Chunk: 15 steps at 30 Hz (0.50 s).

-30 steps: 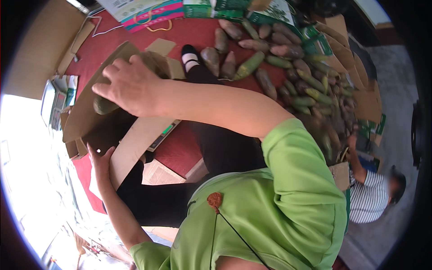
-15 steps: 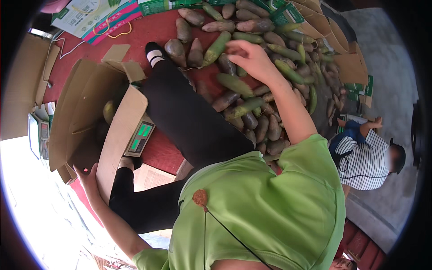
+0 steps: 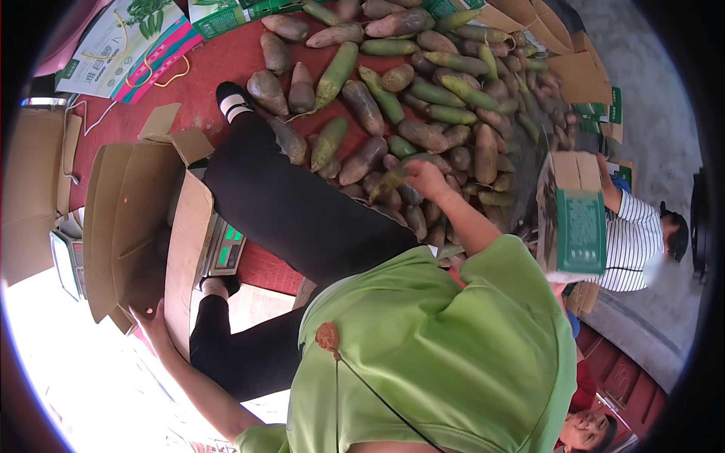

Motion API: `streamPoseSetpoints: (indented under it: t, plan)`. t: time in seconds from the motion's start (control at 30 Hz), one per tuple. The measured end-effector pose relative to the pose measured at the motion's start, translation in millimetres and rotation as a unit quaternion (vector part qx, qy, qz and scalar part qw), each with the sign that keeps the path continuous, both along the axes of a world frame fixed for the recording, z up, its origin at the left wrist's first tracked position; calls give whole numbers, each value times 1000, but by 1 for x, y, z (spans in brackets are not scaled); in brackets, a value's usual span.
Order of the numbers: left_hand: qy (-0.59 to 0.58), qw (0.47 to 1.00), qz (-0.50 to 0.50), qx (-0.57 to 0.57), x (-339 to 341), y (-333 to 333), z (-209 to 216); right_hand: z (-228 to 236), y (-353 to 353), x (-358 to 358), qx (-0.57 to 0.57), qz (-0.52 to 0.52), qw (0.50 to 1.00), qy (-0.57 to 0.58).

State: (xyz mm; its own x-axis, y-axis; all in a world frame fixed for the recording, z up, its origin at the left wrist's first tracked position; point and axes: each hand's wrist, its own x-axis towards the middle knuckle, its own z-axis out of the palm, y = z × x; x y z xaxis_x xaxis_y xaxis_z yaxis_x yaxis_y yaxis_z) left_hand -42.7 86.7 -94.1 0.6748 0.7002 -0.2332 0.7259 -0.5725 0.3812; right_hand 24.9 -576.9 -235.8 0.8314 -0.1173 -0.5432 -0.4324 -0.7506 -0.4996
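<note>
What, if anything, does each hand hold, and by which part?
Left hand: cardboard box, by its near end. Right hand: apparently a green vegetable, by one end.

L fingers (image 3: 139, 314) at cardbd box (image 3: 187, 241), R fingers (image 3: 414, 171) at blurred grn radish (image 3: 390, 181) by veg pile (image 3: 451, 115).

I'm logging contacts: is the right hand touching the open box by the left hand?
Apart. The head view shows the right hand over the vegetable pile, with the black-trousered leg between it and the open box.
</note>
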Motion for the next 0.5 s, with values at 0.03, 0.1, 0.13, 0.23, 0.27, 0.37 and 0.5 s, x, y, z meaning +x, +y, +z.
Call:
streamPoseSetpoints:
  t: [0.03, 0.1, 0.13, 0.23, 0.27, 0.37, 0.5]
  plan:
    - [-5, 1000, -3, -1, 0, 0, -1, 6, 9, -5, -41, 44, 998, 21]
    - [9, 1000, 8, 4, 4, -7, 4, 9, 21, -14, -105, 97, 990, 2]
    - [21, 1000, 21, 9, 5, -10, 7, 11, 26, -15, -167, 151, 974, -18]
    - [6, 1000, 14, -12, 6, -12, 11, 15, 39, -3, -229, 258, 938, -5]
    - [5, 1000, 19, -8, 6, -15, 13, 10, 41, -1, -226, 262, 938, -8]
    - [-1, 1000, 20, -8, 6, -18, 16, -12, 49, 7, -238, 333, 909, -86]
    - [-17, 999, -33, -25, 9, -19, 16, -33, 55, 4, -272, 440, 849, -105]
